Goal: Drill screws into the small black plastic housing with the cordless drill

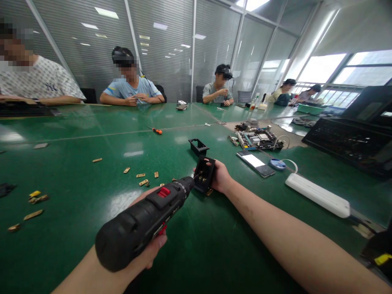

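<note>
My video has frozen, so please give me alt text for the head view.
The left hand holds a black power drill, pointing into an open black housing held in the right hand at a green table. A black frame lies just beyond, small brass-coloured pieces lie scattered mostly to the left, and other people sit across the table.

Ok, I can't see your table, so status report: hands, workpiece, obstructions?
Left hand gripping power drill. Right hand holding black housing, power drill pointed into its open side. Second black frame just beyond, not between them.
</note>
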A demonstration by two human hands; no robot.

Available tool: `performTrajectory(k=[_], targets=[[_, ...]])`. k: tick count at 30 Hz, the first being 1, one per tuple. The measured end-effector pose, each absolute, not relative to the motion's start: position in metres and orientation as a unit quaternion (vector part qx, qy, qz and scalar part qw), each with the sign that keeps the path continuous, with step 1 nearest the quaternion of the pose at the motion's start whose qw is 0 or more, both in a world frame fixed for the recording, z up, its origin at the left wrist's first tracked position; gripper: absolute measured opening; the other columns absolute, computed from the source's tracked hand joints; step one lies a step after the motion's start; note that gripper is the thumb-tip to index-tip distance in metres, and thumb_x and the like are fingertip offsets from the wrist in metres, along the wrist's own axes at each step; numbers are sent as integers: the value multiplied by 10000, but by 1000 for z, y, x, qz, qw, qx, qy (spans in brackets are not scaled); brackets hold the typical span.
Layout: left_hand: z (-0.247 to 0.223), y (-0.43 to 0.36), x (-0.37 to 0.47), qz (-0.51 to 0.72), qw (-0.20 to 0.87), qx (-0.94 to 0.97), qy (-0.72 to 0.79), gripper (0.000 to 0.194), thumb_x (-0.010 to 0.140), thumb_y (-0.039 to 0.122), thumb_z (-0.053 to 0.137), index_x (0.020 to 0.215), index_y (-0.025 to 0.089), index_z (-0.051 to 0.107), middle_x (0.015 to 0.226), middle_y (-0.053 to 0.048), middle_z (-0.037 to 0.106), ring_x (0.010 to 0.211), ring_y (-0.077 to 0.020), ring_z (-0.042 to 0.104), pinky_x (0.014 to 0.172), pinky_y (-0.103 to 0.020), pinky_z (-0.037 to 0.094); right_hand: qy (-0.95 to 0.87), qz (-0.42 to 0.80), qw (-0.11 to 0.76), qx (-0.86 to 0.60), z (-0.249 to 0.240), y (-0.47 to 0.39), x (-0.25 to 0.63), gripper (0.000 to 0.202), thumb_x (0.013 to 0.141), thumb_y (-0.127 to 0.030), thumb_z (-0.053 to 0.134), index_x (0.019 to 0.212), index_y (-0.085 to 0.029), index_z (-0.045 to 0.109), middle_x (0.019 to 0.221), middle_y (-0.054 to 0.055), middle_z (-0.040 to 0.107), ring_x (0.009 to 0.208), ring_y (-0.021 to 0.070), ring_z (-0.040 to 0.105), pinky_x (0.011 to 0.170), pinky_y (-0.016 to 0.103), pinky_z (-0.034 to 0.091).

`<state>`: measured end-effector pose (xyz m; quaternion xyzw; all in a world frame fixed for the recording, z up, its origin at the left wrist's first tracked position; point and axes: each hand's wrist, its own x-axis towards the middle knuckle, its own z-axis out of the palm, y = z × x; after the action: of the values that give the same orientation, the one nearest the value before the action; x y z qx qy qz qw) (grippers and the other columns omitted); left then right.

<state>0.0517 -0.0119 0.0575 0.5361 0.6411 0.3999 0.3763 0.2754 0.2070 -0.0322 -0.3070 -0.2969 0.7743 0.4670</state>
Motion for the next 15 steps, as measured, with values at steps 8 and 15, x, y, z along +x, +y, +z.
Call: performTrajectory(k=[8,15], targets=[[50,-9,49,387,388,528,649,1021,735,462,673,1679,153,436,515,137,615,373,-169,560,441,-287,504,-264,782,471,-310,-29,206,273,151,829,-345,642,910,-220,668,817,77,791,833,302,773,851,474,657],[50,-5,49,372,373,548,650,933,753,467,639,1620,154,496,421,158,551,362,-156,529,469,-248,455,-273,792,460,-294,-25,205,273,193,823,-318,610,948,-196,691,813,86,791,812,299,764,850,468,654]])
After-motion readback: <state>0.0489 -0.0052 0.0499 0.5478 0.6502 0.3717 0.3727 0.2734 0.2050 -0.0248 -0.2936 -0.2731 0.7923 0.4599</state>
